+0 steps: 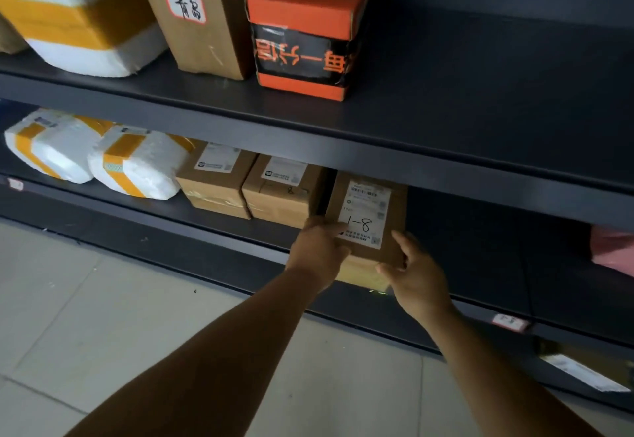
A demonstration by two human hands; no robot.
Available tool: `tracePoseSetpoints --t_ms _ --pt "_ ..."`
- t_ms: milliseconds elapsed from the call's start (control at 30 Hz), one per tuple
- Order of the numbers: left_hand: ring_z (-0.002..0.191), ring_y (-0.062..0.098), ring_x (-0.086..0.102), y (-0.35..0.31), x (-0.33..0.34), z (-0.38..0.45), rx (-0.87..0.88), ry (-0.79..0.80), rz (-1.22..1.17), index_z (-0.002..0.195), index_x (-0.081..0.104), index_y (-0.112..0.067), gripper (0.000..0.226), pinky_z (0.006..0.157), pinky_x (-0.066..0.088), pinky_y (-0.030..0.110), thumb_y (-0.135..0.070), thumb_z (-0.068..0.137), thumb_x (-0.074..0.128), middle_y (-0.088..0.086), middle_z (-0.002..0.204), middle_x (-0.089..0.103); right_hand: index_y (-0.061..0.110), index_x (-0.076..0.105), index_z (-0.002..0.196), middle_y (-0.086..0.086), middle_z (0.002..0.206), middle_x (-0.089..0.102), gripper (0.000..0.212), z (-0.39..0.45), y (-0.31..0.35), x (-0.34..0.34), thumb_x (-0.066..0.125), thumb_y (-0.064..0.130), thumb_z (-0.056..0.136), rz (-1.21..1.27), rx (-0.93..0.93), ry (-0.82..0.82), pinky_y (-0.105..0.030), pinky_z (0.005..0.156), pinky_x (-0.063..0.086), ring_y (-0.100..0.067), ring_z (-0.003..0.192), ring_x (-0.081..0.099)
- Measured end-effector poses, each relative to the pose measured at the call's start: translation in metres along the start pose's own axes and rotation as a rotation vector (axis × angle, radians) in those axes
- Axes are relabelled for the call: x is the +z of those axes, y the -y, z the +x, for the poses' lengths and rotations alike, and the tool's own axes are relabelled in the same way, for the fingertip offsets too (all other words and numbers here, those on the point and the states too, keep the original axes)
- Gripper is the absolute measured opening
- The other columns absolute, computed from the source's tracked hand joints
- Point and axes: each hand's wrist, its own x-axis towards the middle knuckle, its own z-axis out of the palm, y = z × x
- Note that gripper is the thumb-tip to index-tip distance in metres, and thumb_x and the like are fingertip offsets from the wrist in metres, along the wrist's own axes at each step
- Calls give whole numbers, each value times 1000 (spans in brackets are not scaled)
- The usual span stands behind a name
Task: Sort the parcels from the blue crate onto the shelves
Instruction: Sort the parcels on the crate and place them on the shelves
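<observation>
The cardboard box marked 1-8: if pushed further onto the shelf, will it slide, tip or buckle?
The cardboard box looks stiff and squat, so it probably slides flat rather than tipping. Both the left hand and right hand steady it, so it may have some weight.

Four brown cardboard boxes (368, 217), three white foam parcels (137, 165), one orange box (305, 24), two shelves (446, 107)
</observation>
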Motion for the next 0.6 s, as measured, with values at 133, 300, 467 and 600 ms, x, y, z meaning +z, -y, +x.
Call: tracePoseSetpoints --t_ms 133,300,467,600 --pt "135 27 36 0 2 28 137 -36 355 131 53 -22 35 110 38 43 -23 97 50 2 147 33 19 33 148 -2 159 20 57 29 7 4 56 20 96 -43 -53 -66 -29 102 40 -23 130 47" --pt "148 25 5 -11 -3 54 213 -36 793 152 21 -20 66 119 8 40 -19 95 55 7 160 10 21 27 151 -2 160 13 57 65 17 1 50 24 99 -144 -21 -92 -30 103 37 -25 137 37" --pt "148 24 4 -12 -3 51 210 0 834 154 8 -16 74 119 3 42 -18 95 53 7 161 8 24 17 153 -2 162 1 64 64 13 2 50 25 99 -148 -16 -40 -36 111 35 -25 141 31" --pt "148 26 5 -9 -5 28 249 7 830 153 6 -13 81 119 7 43 -25 93 59 10 160 10 26 7 154 2 162 -4 78 33 15 1 57 32 95 -270 -34 -2 -40 119 20 -23 148 6"
